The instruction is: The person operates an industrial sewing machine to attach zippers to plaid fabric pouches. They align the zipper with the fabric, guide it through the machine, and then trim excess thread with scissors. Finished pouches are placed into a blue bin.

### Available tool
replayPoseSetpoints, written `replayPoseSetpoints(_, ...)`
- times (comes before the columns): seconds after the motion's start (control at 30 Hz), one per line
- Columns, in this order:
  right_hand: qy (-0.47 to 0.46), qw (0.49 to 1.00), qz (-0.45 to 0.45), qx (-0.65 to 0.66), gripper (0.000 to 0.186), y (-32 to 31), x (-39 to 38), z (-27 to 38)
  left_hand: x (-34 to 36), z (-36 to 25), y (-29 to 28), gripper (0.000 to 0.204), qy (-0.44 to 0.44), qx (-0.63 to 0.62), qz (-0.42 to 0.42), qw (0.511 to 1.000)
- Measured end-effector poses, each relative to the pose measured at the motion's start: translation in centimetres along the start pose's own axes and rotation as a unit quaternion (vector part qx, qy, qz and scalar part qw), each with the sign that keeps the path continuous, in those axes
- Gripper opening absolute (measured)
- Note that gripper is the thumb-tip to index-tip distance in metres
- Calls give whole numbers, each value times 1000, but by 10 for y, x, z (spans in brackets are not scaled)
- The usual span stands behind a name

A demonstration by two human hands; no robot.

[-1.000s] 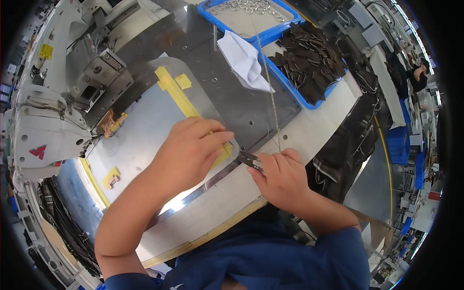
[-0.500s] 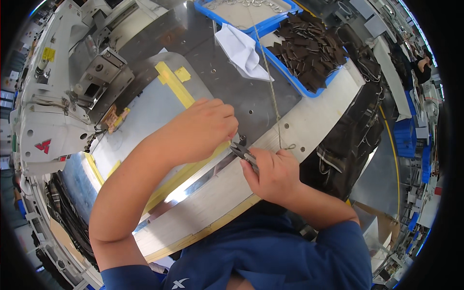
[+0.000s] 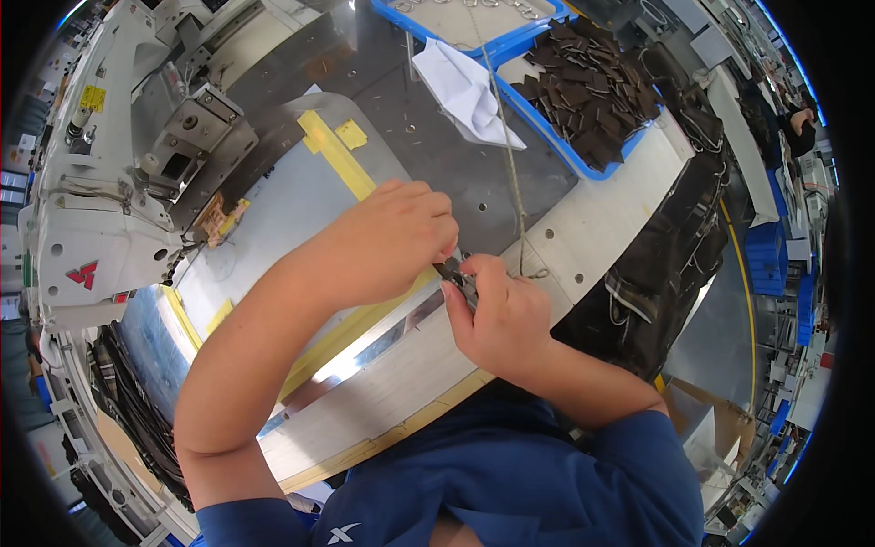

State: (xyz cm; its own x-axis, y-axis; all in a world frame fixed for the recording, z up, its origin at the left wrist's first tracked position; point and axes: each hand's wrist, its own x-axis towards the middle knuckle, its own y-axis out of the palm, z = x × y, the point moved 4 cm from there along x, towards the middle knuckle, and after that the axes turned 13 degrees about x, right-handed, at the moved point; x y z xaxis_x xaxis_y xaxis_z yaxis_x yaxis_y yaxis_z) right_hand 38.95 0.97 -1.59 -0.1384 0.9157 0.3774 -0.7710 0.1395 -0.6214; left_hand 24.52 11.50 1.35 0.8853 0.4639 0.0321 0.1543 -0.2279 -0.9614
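Over the near edge of the sewing machine table (image 3: 383, 401), my right hand (image 3: 506, 314) is wrapped round small dark thread snips (image 3: 460, 281), whose blades point up and left. The tips reach to the fingers of my left hand (image 3: 392, 237), and whatever lies between them is hidden. My left hand is closed, knuckles up, above a pale plate (image 3: 283, 214) edged with yellow tape. If it pinches something, that is too small or covered to make out. A thin cord (image 3: 512, 173) runs down to a small loop beside my right hand.
The white sewing machine head (image 3: 100, 210) stands at the left. A blue tray (image 3: 570, 162) of dark brown flat pieces sits far right, with another blue tray (image 3: 510, 44) of metal rings behind it. White cloth or paper (image 3: 465, 96) lies beside them. Black bags (image 3: 661, 264) hang off the right side.
The snips have shifted slightly left and up, their blades now against my left fingertips. My left hand stays closed and has barely moved.
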Motion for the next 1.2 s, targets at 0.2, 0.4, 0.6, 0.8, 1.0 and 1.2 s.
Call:
replayPoseSetpoints(0.2,6,1000,4,24,32,3,-3,-9,0,4,-4,9,-33,-56,-47,997)
replayPoseSetpoints(0.4,41,998,-47,20,33,-21,3,-12,-34,10,-33,16,-152,-41,-186,970)
replayPoseSetpoints(0.6,-76,997,-21,-23,44,-29,16,-11,-100,0,-15,21,-219,59,-196,954)
replayPoseSetpoints(0.8,56,998,24,-13,57,-14,32,-7,-95,-23,5,17,-247,33,-232,940)
replayPoseSetpoints(1.0,100,995,25,-15,54,-8,38,-17,-99,-22,18,16,-221,60,-236,945)
replayPoseSetpoints(1.2,172,978,122,6,55,0,61,-2,-119,-30,11,16,-293,27,-231,927)
